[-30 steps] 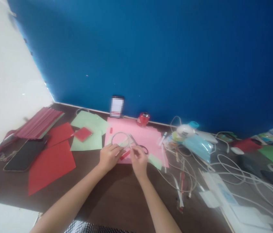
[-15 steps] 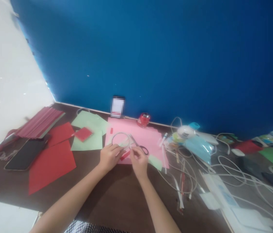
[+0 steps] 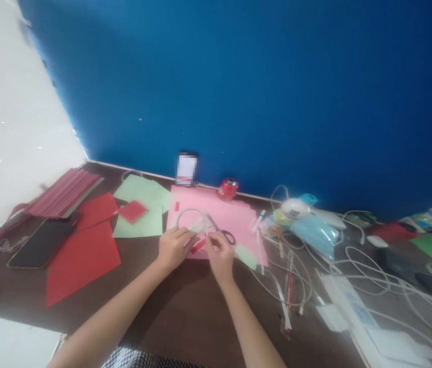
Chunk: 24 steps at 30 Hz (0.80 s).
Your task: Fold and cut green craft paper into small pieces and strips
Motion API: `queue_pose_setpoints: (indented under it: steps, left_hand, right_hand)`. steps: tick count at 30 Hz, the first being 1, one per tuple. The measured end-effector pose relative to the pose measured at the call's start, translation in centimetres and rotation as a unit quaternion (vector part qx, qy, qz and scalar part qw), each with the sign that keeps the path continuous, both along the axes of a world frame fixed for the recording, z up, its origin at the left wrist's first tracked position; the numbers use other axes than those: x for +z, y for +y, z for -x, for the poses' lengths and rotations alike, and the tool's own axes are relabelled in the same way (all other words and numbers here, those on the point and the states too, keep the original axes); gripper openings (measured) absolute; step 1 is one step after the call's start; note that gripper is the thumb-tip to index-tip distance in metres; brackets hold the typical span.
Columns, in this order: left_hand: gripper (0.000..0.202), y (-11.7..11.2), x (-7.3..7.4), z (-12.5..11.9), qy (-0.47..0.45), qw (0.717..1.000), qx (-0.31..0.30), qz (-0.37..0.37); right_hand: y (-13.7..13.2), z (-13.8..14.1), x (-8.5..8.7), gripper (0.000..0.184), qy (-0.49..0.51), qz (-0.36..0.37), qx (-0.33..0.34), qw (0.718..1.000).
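Observation:
My left hand (image 3: 173,247) and my right hand (image 3: 219,253) meet over the near edge of a pink paper sheet (image 3: 231,214) on the dark table. Between their fingertips they pinch a small red paper strip (image 3: 198,246). A white hoop-shaped band (image 3: 189,213) lies on the pink sheet just beyond my left hand. Scissors with black handles (image 3: 221,231) lie on the pink sheet right behind my right hand.
Red paper sheets (image 3: 81,255), green sheets (image 3: 141,220) and a small red square (image 3: 132,211) lie left. A black phone (image 3: 39,244) sits far left. A red tape roll (image 3: 227,188) stands at the blue wall. White cables (image 3: 372,281) and pens clutter the right.

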<state>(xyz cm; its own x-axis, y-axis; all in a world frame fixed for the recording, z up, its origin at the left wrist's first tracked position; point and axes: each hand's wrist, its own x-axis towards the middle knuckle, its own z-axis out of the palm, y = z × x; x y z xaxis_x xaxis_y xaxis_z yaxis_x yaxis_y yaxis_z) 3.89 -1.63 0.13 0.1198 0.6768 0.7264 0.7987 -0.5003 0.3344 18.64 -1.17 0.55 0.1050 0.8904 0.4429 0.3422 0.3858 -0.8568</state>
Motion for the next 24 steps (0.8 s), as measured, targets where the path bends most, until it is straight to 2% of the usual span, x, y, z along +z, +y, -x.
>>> queue_pose_setpoints:
  steps: [11,18,21,24]
  left_hand:
    - [0.013,-0.1,0.1,0.0,0.008,1.000,0.000,0.003]
    - [0.014,0.2,-0.1,0.2,-0.006,1.000,0.011,-0.001]
    - [0.013,0.2,-0.2,0.2,-0.007,1.000,0.009,0.006]
    - [0.012,0.2,-0.3,0.2,-0.012,1.000,0.008,0.007]
  right_hand:
    - [0.0,-0.3,0.1,0.008,0.013,0.031,0.017,0.999]
    - [-0.1,-0.2,0.3,0.014,0.023,0.061,0.031,0.997]
    - [0.1,-0.6,0.1,0.021,0.041,0.076,0.006,0.996]
    - [0.7,-1.7,-0.1,0.032,0.041,0.078,-0.048,0.995]
